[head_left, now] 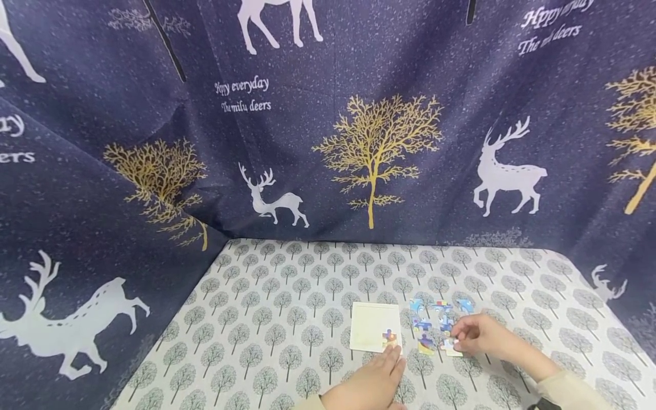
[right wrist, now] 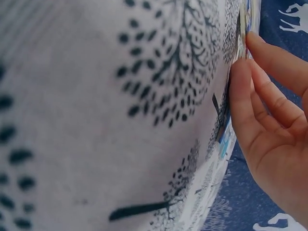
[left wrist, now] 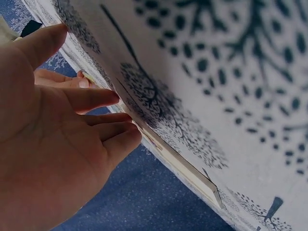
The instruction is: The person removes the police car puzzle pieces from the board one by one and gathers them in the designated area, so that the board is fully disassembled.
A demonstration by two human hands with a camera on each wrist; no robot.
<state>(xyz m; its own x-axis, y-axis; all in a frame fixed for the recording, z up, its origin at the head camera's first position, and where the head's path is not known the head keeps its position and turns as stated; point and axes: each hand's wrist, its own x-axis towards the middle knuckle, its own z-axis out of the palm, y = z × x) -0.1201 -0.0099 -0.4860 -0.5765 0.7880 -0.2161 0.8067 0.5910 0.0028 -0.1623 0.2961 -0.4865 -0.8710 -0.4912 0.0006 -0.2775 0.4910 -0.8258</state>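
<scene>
A cream puzzle tray [head_left: 366, 327] lies flat on the table, with a colourful puzzle piece [head_left: 389, 336] in its lower right corner. My left hand [head_left: 373, 378] rests its extended fingers on the tray's near edge by that piece. In the left wrist view the left hand [left wrist: 57, 130] has its fingertips against the thin tray edge [left wrist: 187, 168]. To the right of the tray, my right hand [head_left: 484, 337] pinches a pale puzzle piece [head_left: 450, 347] between thumb and fingers, low over the cloth. The right wrist view shows the right hand [right wrist: 274, 110] partly hiding that piece.
Several loose puzzle pieces [head_left: 422, 324] in blue, purple and yellow lie in a loose group between the tray and my right hand. A tree-print cloth [head_left: 266, 336] covers the table. Behind it hangs a dark blue curtain [head_left: 410, 210] with deer and trees.
</scene>
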